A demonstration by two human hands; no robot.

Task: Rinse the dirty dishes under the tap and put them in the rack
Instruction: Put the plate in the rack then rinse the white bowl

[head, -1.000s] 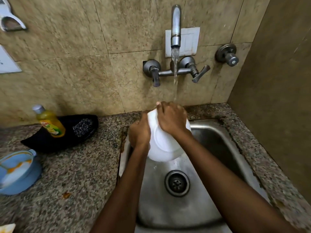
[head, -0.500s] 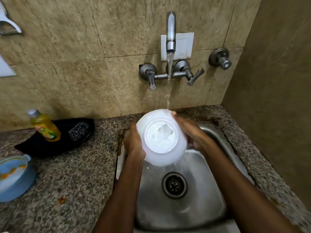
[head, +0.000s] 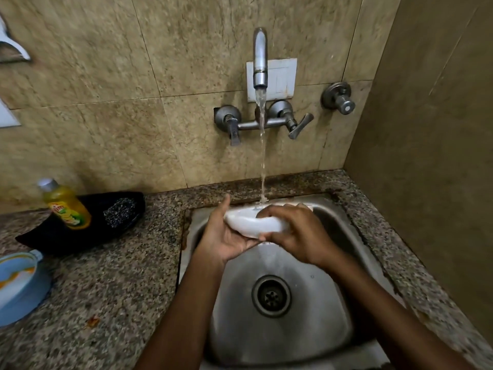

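White shallow bowl, glossy and probably ceramic or melamine, is held over the stainless steel sink, rim roughly level, directly under the running stream from the wall-mounted metal tap. Water is seen to strike its upper side. The bowl is judged rigid, moderately light, slippery while wet, and liable to chip if dropped against the steel. A hold at opposite rim edges, thumb over and fingers under, is judged safest. The left hand is cupped beneath the bowl's left side, thumb raised along the rim. The right hand is curled over the right edge, fingers wrapped onto the top. No rack is visible in view.
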